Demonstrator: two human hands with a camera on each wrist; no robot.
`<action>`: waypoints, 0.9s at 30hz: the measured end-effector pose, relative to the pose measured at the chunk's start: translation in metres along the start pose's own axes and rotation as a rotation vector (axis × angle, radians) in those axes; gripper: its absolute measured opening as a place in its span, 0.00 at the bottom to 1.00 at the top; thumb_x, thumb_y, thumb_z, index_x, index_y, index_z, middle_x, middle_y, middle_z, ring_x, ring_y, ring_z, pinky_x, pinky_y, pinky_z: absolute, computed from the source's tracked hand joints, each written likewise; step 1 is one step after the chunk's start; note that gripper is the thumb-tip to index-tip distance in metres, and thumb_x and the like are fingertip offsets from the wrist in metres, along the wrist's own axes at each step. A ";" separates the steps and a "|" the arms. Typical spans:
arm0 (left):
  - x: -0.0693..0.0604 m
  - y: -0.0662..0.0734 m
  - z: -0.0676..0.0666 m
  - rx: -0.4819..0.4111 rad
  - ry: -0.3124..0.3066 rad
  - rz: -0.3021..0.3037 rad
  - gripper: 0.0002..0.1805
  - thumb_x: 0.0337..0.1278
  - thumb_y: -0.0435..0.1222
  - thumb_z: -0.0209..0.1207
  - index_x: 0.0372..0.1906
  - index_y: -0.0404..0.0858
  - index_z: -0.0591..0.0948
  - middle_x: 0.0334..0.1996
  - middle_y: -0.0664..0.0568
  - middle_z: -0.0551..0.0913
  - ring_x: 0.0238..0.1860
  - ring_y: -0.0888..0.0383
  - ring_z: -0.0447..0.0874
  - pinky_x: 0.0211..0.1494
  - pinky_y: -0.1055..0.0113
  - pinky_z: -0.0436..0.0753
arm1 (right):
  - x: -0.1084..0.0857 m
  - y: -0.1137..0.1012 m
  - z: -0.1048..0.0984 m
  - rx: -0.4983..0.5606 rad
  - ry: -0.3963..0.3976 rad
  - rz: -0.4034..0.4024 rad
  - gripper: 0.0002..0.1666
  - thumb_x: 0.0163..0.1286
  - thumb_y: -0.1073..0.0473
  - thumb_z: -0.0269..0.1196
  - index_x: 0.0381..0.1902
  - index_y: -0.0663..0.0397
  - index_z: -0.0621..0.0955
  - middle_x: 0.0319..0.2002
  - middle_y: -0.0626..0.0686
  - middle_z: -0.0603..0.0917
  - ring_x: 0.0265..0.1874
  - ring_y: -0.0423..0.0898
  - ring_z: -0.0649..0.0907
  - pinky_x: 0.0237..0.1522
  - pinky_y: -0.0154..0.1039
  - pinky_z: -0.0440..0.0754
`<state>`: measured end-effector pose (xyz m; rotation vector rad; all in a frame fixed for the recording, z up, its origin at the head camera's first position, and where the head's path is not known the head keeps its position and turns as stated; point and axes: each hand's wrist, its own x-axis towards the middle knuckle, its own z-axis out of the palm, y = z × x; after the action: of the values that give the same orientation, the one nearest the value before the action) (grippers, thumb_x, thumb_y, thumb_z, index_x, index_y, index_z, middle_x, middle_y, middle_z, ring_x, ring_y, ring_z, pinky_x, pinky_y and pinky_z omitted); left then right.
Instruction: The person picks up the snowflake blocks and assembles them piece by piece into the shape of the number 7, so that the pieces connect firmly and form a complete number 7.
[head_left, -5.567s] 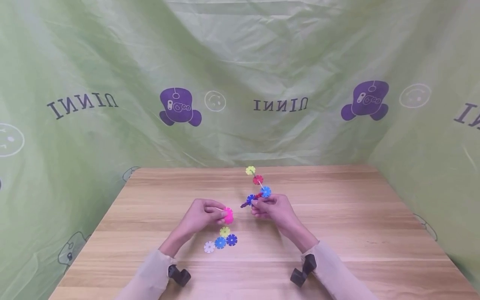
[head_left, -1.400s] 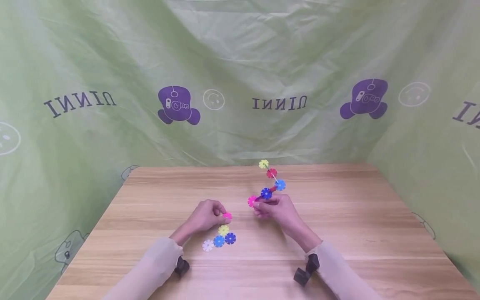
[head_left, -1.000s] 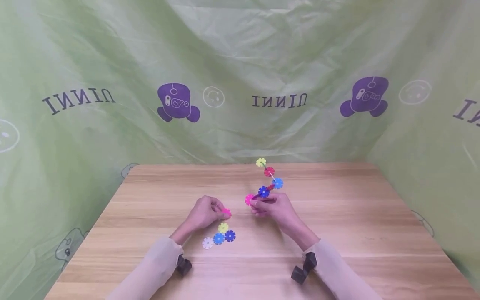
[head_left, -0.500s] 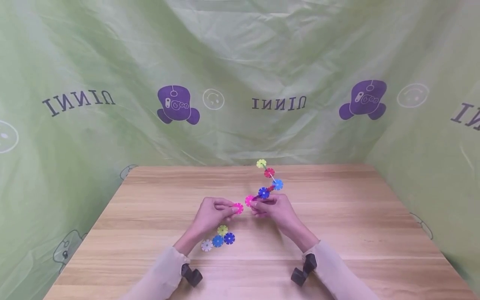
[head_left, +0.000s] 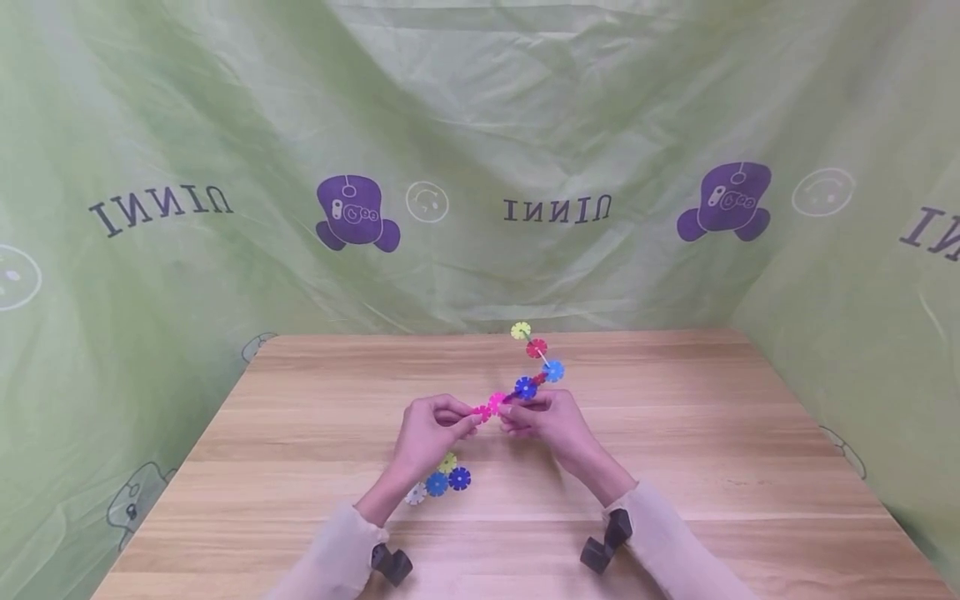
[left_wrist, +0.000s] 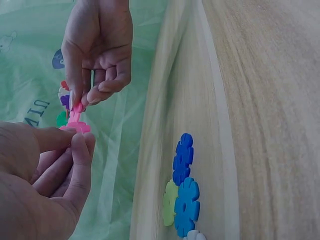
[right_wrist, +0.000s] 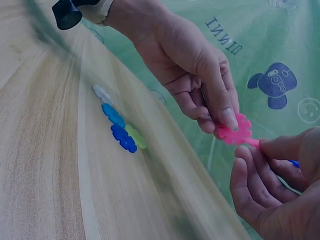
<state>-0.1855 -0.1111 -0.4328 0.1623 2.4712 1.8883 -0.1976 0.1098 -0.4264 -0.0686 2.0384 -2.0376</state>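
My left hand [head_left: 431, 433] pinches a pink notched disc [right_wrist: 236, 130] between thumb and fingers. Just right of it, my right hand [head_left: 551, 421] pinches the pink end disc [head_left: 496, 403] of a chain of linked notched discs. The two pink discs meet edge to edge at right angles; how deep the slots interlock is hard to tell. From the right hand the chain slants up and away through a dark blue disc [head_left: 526, 387], a light blue disc [head_left: 553, 371], a red disc [head_left: 536, 348] and a yellow-green disc [head_left: 521, 331] at its tip. My fingers hide part of it.
Beside my left forearm, loose discs lie on the wooden table [head_left: 675, 500]: yellow-green [head_left: 448, 461], light blue [head_left: 437, 483], dark blue [head_left: 460, 478] and white [head_left: 416, 493], the last partly covered by the arm. A green printed curtain [head_left: 465, 275] surrounds the table's back and sides.
A pink disc joined the chain's near end after the earliest frame. My left hand then moved right and up from beside the loose discs, bringing another pink disc against it. My right hand stays nearly still.
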 end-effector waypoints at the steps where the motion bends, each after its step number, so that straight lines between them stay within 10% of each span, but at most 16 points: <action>1: -0.001 0.000 0.001 0.001 0.007 0.007 0.05 0.59 0.27 0.70 0.40 0.33 0.89 0.36 0.40 0.93 0.38 0.43 0.95 0.45 0.53 0.93 | 0.000 0.000 0.000 -0.004 0.001 -0.002 0.14 0.71 0.67 0.68 0.51 0.70 0.86 0.48 0.70 0.90 0.37 0.46 0.93 0.47 0.41 0.93; 18: -0.007 0.000 0.016 0.170 0.100 0.239 0.03 0.55 0.29 0.74 0.33 0.38 0.90 0.35 0.46 0.94 0.36 0.53 0.95 0.42 0.70 0.92 | -0.003 -0.004 0.005 -0.030 -0.005 -0.034 0.14 0.73 0.70 0.64 0.51 0.76 0.84 0.46 0.71 0.90 0.33 0.43 0.92 0.45 0.41 0.93; 27: -0.006 0.000 0.017 0.159 0.099 0.247 0.03 0.56 0.28 0.74 0.33 0.36 0.90 0.35 0.44 0.94 0.37 0.52 0.96 0.42 0.70 0.92 | -0.003 -0.002 0.007 -0.030 0.015 -0.039 0.13 0.72 0.70 0.64 0.50 0.76 0.84 0.39 0.64 0.92 0.32 0.44 0.92 0.45 0.42 0.93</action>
<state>-0.1780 -0.0950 -0.4374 0.4047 2.7828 1.8209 -0.1936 0.1035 -0.4236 -0.0996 2.0932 -2.0364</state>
